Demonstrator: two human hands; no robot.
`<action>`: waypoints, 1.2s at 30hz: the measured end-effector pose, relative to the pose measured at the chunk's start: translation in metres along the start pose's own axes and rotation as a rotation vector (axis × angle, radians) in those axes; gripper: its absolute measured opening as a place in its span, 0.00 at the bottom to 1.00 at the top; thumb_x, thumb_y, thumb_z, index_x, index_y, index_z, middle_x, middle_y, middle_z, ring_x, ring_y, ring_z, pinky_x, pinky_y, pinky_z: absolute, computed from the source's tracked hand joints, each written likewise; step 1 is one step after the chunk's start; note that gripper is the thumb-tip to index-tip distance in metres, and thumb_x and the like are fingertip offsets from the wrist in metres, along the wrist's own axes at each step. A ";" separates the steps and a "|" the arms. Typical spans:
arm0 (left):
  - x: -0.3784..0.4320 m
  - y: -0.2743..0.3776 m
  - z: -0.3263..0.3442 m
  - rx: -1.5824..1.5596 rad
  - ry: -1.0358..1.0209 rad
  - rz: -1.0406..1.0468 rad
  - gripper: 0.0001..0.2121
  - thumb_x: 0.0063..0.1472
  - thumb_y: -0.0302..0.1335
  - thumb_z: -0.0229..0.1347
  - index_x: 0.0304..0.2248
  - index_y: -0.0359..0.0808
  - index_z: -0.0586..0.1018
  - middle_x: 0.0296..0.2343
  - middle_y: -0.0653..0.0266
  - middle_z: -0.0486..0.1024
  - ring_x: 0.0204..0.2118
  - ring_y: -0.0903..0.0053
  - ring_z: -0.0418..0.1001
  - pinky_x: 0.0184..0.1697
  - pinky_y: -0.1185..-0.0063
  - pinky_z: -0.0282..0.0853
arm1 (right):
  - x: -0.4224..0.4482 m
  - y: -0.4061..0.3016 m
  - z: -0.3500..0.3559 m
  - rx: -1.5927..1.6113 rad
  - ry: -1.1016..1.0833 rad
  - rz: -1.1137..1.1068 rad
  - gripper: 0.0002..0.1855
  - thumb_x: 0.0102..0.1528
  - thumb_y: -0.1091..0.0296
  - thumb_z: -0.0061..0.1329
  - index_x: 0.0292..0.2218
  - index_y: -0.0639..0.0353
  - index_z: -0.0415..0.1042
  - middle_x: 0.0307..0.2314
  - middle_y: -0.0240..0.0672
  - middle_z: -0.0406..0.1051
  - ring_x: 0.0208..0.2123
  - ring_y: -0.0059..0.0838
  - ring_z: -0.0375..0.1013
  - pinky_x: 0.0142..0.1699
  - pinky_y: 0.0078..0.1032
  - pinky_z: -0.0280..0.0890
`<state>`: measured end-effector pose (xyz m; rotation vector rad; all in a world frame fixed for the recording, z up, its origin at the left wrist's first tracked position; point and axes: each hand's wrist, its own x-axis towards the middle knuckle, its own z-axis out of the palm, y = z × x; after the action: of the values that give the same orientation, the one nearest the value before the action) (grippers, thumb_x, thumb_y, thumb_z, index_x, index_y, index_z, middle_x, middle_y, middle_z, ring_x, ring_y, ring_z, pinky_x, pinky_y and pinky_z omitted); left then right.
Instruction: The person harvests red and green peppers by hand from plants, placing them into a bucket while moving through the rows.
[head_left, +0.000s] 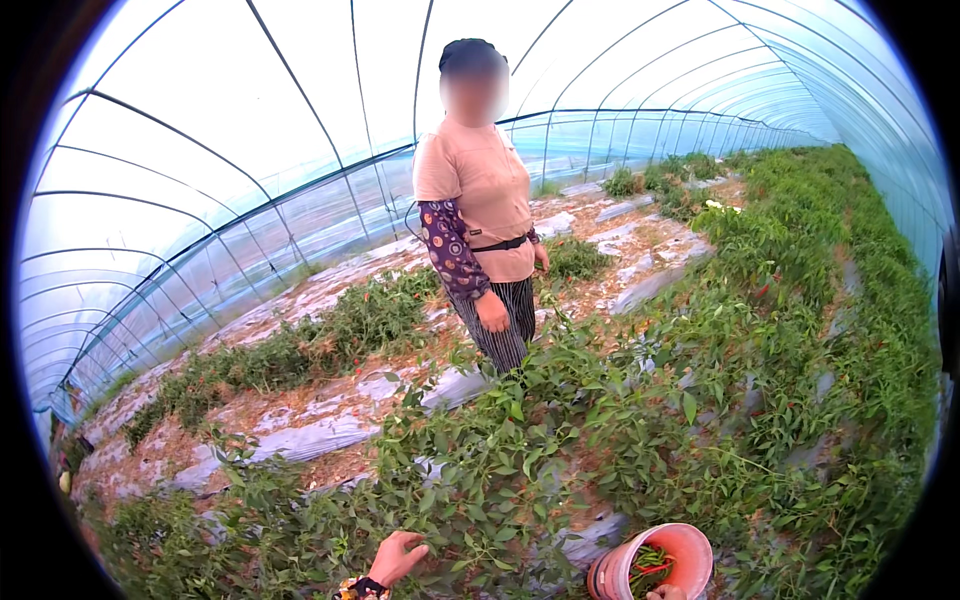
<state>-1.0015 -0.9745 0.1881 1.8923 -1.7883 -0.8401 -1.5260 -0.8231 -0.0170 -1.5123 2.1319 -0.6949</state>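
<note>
My left hand reaches over leafy pepper plants at the bottom centre. Its thumb stands apart from the fingers, and nothing shows in it. A patterned sleeve and a dark band cover the wrist. At the bottom right, part of my right hand shows at the inside of a pinkish plastic bucket; the picture's edge cuts off the rest, so its grip is unclear. Green and red chili peppers lie in the bucket.
A person in a pink top, patterned sleeve covers and striped trousers stands among the plants ahead, arms lowered. Rows of pepper plants run back at right. Plastic mulch sheeting and straw-like debris cover the ground at left. A plastic-film tunnel with metal hoops arches overhead.
</note>
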 end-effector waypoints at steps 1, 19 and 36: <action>0.000 0.001 0.000 -0.017 -0.006 0.000 0.18 0.50 0.36 0.56 0.38 0.33 0.76 0.36 0.53 0.72 0.38 0.69 0.73 0.41 0.76 0.66 | -0.003 0.000 -0.001 0.048 -0.012 0.020 0.11 0.46 0.64 0.51 0.23 0.65 0.71 0.16 0.45 0.69 0.19 0.37 0.70 0.28 0.33 0.64; 0.021 -0.006 0.020 -0.350 -0.034 -0.070 0.14 0.49 0.26 0.55 0.36 0.27 0.75 0.31 0.56 0.73 0.32 0.74 0.74 0.35 0.80 0.68 | -0.009 -0.055 -0.042 0.102 -0.069 0.202 0.26 0.37 0.68 0.54 0.41 0.60 0.67 0.29 0.43 0.72 0.33 0.41 0.72 0.39 0.31 0.66; 0.028 -0.007 0.034 -0.357 -0.100 -0.299 0.11 0.56 0.26 0.49 0.22 0.27 0.75 0.26 0.62 0.72 0.23 0.81 0.66 0.29 0.82 0.61 | -0.074 0.074 0.025 0.013 -0.196 0.680 0.32 0.36 0.63 0.59 0.44 0.62 0.66 0.23 0.41 0.73 0.23 0.30 0.74 0.32 0.24 0.68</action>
<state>-1.0186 -0.9977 0.1540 1.9233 -1.3101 -1.2834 -1.5417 -0.7365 -0.0780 -0.7172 2.2675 -0.2975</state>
